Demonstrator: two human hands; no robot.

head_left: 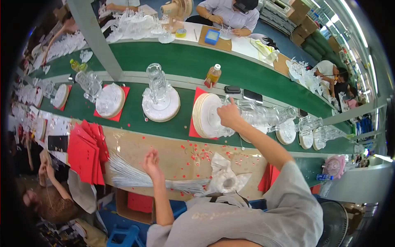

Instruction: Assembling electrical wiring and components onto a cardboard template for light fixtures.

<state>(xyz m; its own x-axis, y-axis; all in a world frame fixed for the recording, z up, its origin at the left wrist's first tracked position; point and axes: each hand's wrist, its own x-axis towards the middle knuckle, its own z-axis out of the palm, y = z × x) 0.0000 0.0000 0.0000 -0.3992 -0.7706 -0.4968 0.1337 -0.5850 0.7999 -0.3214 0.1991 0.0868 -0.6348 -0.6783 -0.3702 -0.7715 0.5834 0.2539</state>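
My right hand (229,114) reaches across the bench to the right edge of a stack of white round discs (200,117). Its index finger points away from me and the other fingers are curled. Clear plastic pieces (257,113) lie right beside and under this hand; whatever is in its grip is too transparent to make out. A red sheet (191,131) lies under the stack. My left hand (151,164) hovers over the near side of the bench, fingers loosely stretched and nothing in them. Beneath and beside it spreads a bundle of thin silvery strips (131,173).
Red sheets (84,154) are piled at left. Small red dots litter the brown board (173,144) near a white roll (224,181). More discs with clear plastic parts (160,103) line the green belt (135,123). A drink bottle (213,76) and phones (252,96) stand behind; co-workers sit opposite.
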